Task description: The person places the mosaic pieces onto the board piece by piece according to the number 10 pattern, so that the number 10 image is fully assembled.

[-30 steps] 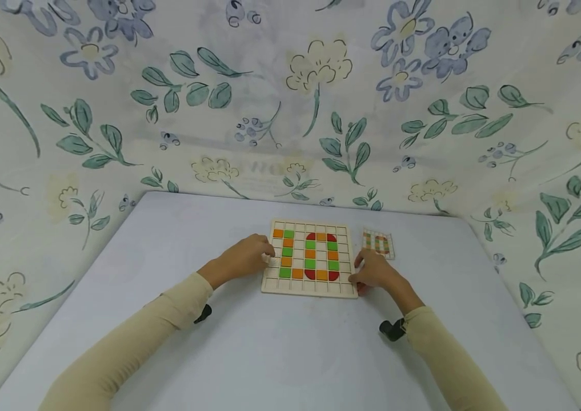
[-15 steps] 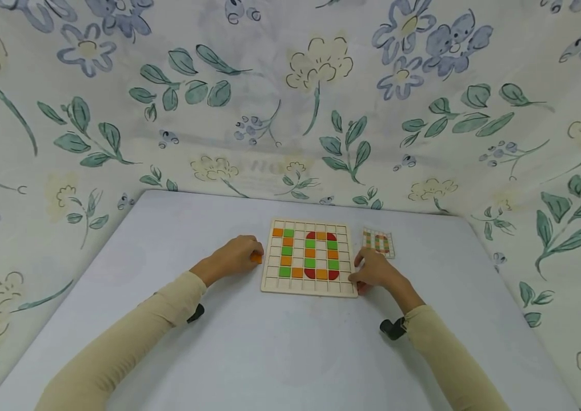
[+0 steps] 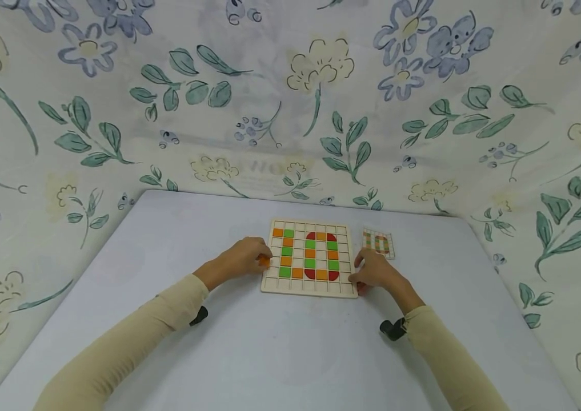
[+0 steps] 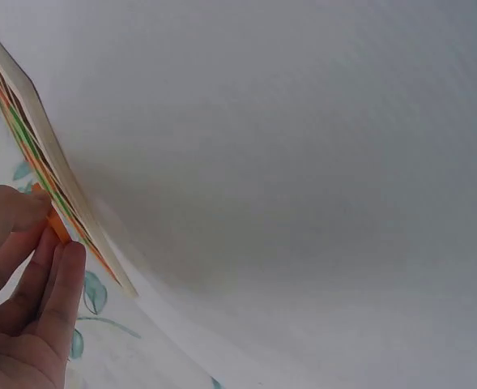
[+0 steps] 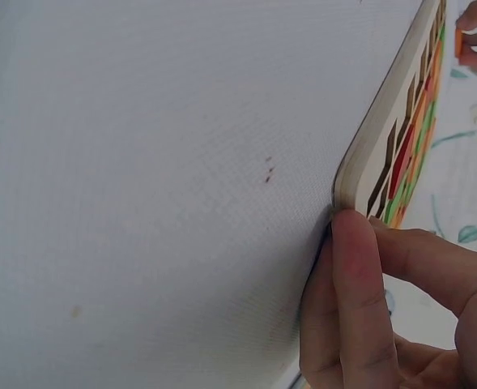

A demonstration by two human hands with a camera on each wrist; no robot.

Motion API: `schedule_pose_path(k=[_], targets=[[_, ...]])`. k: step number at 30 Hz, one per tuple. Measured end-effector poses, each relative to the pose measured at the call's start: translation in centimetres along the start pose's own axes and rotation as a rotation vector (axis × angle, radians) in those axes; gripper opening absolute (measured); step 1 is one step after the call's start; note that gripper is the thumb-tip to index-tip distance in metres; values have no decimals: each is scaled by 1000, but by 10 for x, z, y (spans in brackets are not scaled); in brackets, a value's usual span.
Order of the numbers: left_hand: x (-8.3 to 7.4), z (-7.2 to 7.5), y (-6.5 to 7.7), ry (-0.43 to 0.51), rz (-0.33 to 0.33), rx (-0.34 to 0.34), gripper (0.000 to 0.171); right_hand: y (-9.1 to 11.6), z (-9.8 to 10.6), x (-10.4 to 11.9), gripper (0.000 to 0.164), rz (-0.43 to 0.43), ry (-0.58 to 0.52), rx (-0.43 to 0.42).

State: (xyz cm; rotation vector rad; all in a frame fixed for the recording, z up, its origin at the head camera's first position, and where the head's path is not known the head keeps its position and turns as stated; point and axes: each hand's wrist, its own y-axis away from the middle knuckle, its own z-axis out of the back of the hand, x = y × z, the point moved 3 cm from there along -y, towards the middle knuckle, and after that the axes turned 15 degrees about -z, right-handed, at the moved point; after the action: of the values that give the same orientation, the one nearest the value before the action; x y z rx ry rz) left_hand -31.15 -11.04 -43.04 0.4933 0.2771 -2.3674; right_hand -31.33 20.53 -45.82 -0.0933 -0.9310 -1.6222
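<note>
My left hand [image 3: 241,257] pinches an orange square tile [image 3: 264,261] between thumb and fingertips at the left edge of the wooden grid board [image 3: 276,283]. In the left wrist view the orange tile [image 4: 58,225] overlaps the board's side. Green, orange and red tiles lie in the board's cells, forming a 1 and a 0 shape; the 0 has rounded red corners. On the opposite side, my right hand [image 3: 375,268] holds the board's right edge near its front corner. The right wrist view has the thumb and fingers [image 5: 357,259] right at that edge [image 5: 355,174].
A small card [image 3: 383,244] printed with a similar tile pattern lies beyond my right hand. The white table [image 3: 295,354] ends at a flower-patterned cloth backdrop [image 3: 269,114]. Black wrist devices [image 3: 392,329] sit below both forearms.
From the board's left edge my left hand drew back leftward with the orange tile showing, then came back right to the edge. My right hand and the board stayed put.
</note>
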Motion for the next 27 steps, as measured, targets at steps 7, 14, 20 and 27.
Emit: schedule_pose_path(k=[7, 14, 20, 27], targets=[[-12, -8, -4, 32, 16, 25, 27, 0, 0, -1, 34, -4, -6, -5], [-16, -13, -7, 0, -13, 40, 27, -1, 0, -1, 35, -5, 5, -13], [-15, -14, -8, -38, -63, 32, 23, 0, 0, -1, 35, 8, 22, -23], [-17, -15, -12, -59, -69, 46, 10, 1, 0, -1, 34, 11, 6, -11]])
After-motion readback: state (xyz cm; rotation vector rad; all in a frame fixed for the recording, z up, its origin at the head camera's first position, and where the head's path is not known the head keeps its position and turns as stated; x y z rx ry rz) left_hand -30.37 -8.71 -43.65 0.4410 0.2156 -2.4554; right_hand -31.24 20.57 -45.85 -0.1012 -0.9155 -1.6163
